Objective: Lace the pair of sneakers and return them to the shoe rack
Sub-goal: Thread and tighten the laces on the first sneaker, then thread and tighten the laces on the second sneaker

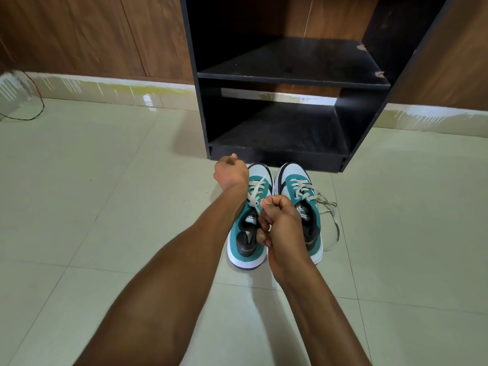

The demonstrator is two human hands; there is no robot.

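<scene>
Two teal, white and black sneakers stand side by side on the floor, toes toward the rack. The left sneaker [247,249] has its cream lace [257,190] pulled taut across the eyelets. My left hand [231,171] is fisted beyond the shoe's left side; a lace end in it cannot be made out. My right hand [278,223] is closed over the left sneaker's tongue, pinching the lace near the top eyelets. The right sneaker [301,199] is laced, with loose ends [334,220] trailing to its right. The black shoe rack [290,75] stands just behind, both shelves bare.
Pale floor tiles [105,180] spread all around. A wood-panelled wall [92,35] with a white skirting runs behind the rack. A thin dark cable [39,107] loops on the floor at the far left.
</scene>
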